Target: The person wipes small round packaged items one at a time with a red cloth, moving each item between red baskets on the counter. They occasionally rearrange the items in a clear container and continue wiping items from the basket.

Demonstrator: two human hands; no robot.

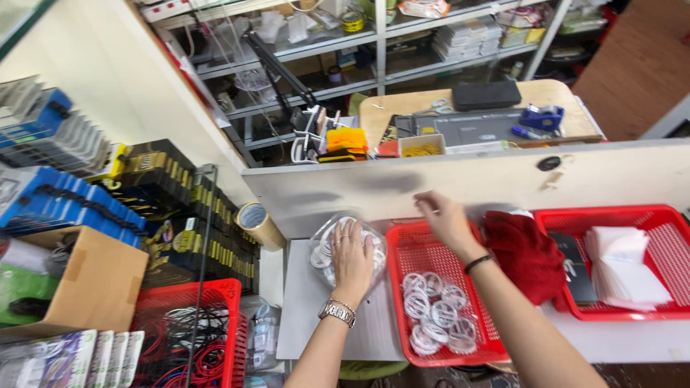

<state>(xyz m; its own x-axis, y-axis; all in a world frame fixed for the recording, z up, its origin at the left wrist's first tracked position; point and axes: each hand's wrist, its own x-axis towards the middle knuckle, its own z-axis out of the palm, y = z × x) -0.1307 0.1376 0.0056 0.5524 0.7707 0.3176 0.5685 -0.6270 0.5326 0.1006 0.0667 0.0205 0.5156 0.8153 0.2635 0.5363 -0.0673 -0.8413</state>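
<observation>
Shelves of packaged stock crowd the back of this shop, with a white counter (316, 323) below. Left hand (351, 257), wristwatch (337, 312) on, lies flat with fingers spread on a clear bag (323, 248) of coiled white cables, forearm rising from six o'clock. Right hand (445, 219), at two o'clock of the left, reaches over the far edge of a red basket (413, 248), fingers loosely curled; whether they pinch anything cannot be told. Bagged cable coils (438, 316) lie in that basket. A red cloth (525, 251) sits at three o'clock.
</observation>
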